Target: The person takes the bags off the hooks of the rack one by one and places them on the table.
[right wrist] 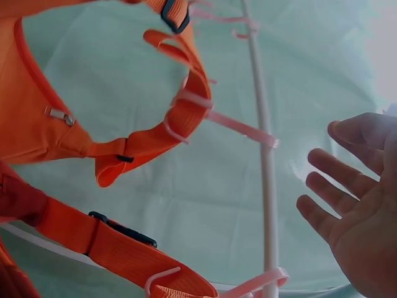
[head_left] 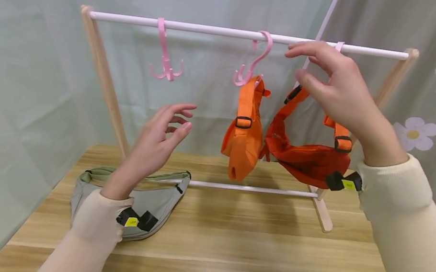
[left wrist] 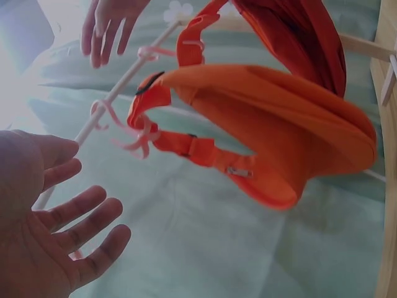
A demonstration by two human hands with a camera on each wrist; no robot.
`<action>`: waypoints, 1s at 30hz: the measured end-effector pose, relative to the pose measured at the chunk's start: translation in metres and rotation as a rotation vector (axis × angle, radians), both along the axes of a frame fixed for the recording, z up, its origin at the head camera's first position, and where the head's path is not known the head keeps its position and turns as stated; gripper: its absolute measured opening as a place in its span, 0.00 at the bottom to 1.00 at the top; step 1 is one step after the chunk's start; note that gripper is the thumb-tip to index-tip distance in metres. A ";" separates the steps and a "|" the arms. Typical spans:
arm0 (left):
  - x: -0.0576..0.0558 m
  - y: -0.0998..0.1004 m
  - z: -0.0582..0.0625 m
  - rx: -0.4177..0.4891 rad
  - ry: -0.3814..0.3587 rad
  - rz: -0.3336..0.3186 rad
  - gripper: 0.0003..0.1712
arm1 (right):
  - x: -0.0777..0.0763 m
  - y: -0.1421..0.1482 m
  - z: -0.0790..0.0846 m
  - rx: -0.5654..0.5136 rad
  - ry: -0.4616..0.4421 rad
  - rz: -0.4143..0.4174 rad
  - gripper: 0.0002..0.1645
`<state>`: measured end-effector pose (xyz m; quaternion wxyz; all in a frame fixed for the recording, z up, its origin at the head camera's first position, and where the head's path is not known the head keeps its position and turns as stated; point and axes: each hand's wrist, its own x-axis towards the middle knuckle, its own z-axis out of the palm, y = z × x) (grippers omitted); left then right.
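My left hand [head_left: 156, 139] is raised in front of the rack, fingers loosely bent and holding nothing, above a grey waist bag [head_left: 156, 210] on the table. My right hand [head_left: 340, 87] hovers near the rail at the right, its fingers and thumb apart with nothing between them. From the middle pink hook [head_left: 251, 71] an orange waist bag [head_left: 247, 148] hangs by its strap. To its right hangs a red waist bag [head_left: 306, 159]; my right hand hides most of its hook. In the right wrist view, the orange strap [right wrist: 189, 118] loops over a hook, apart from my fingers.
The white rail [head_left: 214, 31] spans two wooden end frames [head_left: 102, 72]. At its left a pink hook [head_left: 165, 56] carries no bag. A lower white bar [head_left: 252, 189] runs just above the wooden table [head_left: 249, 258]. Curtains stand behind and beside the rack.
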<state>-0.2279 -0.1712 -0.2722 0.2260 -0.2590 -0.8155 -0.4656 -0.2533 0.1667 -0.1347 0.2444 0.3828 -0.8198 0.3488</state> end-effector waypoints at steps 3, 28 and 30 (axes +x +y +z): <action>-0.001 0.009 0.002 0.029 -0.013 -0.033 0.23 | -0.009 -0.002 0.006 0.058 0.003 -0.033 0.22; -0.025 0.067 0.028 0.088 -0.189 -0.203 0.36 | -0.041 -0.034 0.041 0.271 -0.055 -0.212 0.35; -0.025 0.071 0.028 0.094 -0.191 -0.203 0.37 | -0.043 -0.035 0.041 0.268 -0.068 -0.213 0.35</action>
